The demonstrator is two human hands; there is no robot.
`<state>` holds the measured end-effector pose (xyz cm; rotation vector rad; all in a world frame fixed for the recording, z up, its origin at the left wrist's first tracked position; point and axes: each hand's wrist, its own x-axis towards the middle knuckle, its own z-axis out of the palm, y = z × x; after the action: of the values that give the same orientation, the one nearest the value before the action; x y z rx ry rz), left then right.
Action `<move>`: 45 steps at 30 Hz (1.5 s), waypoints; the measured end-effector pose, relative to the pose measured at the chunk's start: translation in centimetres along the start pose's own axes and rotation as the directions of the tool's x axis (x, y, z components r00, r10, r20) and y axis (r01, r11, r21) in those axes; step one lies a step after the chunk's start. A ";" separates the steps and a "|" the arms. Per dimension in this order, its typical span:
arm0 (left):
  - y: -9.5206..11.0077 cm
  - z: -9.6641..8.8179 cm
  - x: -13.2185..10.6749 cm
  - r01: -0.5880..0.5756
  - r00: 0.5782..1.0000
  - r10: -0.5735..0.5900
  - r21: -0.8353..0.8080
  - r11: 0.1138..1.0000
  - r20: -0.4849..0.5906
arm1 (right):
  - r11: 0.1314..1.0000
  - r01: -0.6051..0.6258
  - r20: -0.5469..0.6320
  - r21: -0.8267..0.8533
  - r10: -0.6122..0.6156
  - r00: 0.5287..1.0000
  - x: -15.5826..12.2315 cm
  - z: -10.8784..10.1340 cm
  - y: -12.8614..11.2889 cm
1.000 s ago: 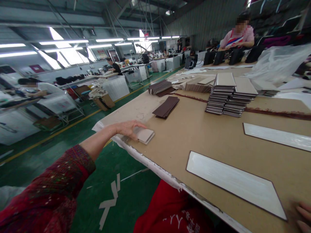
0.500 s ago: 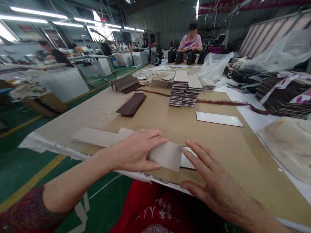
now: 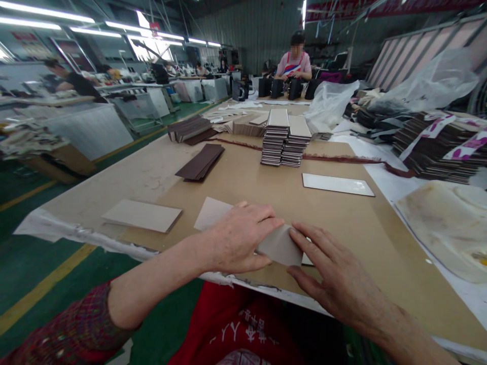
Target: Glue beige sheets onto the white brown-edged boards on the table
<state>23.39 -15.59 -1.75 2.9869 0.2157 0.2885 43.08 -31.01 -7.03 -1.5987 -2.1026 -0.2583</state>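
A thin beige rectangular panel (image 3: 283, 247) lies slantwise low over the table's near edge, its left end showing past my wrist. Across its middle, my left hand (image 3: 243, 235) grips it, fingers along the far edge and thumb along the near one. At the panel's right end, my right hand (image 3: 329, 263) closes on it, fingertips at the far corner and thumb by the near edge. A white dark-edged strip (image 3: 306, 259) peeks out beneath, mostly hidden by the panel and my right hand. To the left lie a few more beige panels (image 3: 142, 215).
Dark brown strips (image 3: 200, 162) lie fanned farther back, before two stacks of white-topped strips (image 3: 277, 137). One white strip (image 3: 338, 184) lies at the right. Bundled dark panels (image 3: 437, 147) and clear plastic (image 3: 429, 81) crowd the right side. A person (image 3: 294, 63) works at the far end.
The held beige panel has moved right, away from the other beige panels and over the white strip. My right hand has come in from beside it and met its right end.
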 end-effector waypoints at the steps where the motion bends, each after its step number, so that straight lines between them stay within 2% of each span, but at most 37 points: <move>1: -0.1 -0.1 -0.2 0.002 0.999 -0.002 0.012 1.000 -0.033 | 1.000 -0.017 -0.026 0.001 0.017 1.000 0.0 -0.2 0.7; 3: -0.7 -0.2 -1.2 0.055 0.989 -0.052 0.017 0.998 -0.139 | 0.995 -0.098 -0.079 0.023 0.099 0.992 -0.4 -1.0 2.8; 5: -1.6 0.1 -2.6 0.190 0.951 -0.193 -0.038 0.981 -0.241 | 0.970 -0.234 -0.105 0.063 0.240 0.965 -1.6 -2.0 5.5; 6: -2.1 0.5 -3.4 0.270 0.926 -0.282 -0.081 0.959 -0.252 | 0.948 -0.306 -0.098 0.082 0.314 0.944 -2.4 -2.4 7.0; 8: -2.9 1.8 -4.9 0.402 0.891 -0.422 -0.144 0.904 -0.167 | 0.900 -0.416 -0.004 0.130 0.420 0.907 -4.3 -3.0 9.5; 11: -3.5 4.4 -6.2 0.462 0.886 -0.462 -0.169 0.871 0.042 | 0.872 -0.457 0.140 0.174 0.438 0.888 -6.5 -2.9 11.6; 13: -3.6 5.8 -6.5 0.450 0.893 -0.443 -0.197 0.871 0.079 | 0.878 -0.444 0.202 0.178 0.409 0.890 -7.1 -2.6 11.7; 18: -4.1 7.4 -6.6 0.406 0.909 -0.417 -0.248 0.880 0.011 | 0.911 -0.375 0.280 0.170 0.320 0.905 -6.2 -2.1 10.9; 28: -4.1 7.2 -6.8 0.437 0.888 -0.460 -0.310 0.845 -0.003 | 0.960 -0.212 0.294 0.182 0.152 0.944 -6.3 -0.6 10.7; 45: -4.2 7.4 -7.1 0.363 0.916 -0.397 -0.313 0.878 -0.051 | 0.963 -0.185 0.325 0.196 0.114 0.939 -5.7 0.6 10.6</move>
<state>17.45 -13.43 -10.83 2.5576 0.6970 0.4032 54.05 -32.45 -11.69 -1.7398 -2.1264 0.2943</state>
